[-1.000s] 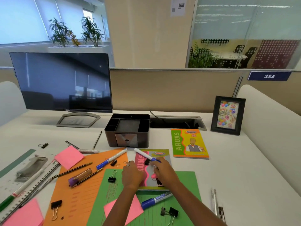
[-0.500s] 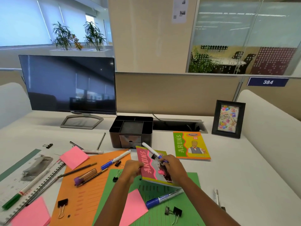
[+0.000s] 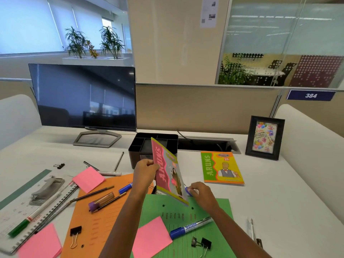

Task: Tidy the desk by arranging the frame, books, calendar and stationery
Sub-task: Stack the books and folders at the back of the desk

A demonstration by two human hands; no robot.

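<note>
My left hand (image 3: 145,169) grips the left edge of a pink and grey ARUNS book (image 3: 167,172), which stands steeply tilted above the green folder (image 3: 210,209). My right hand (image 3: 200,194) is at the book's lower right corner, fingers closed around a blue marker cap (image 3: 188,191) there. A second ARUNS book (image 3: 221,167), green and yellow, lies flat to the right. The black picture frame (image 3: 265,135) stands upright at the back right. A spiral calendar (image 3: 28,216) lies at the left under a punch and a green marker. The black organiser (image 3: 137,146) sits behind the lifted book.
A monitor (image 3: 83,97) stands at the back left. An orange folder (image 3: 98,218) carries pencils, a blue marker (image 3: 189,227), pink sticky notes (image 3: 150,237) and binder clips (image 3: 75,232). Pens (image 3: 251,229) lie at the right. A cable slot (image 3: 206,144) opens behind the books.
The pink ARUNS book went from lying flat on the green folder to being lifted and tipped up on edge by both hands. The white marker that lay on it slid off.
</note>
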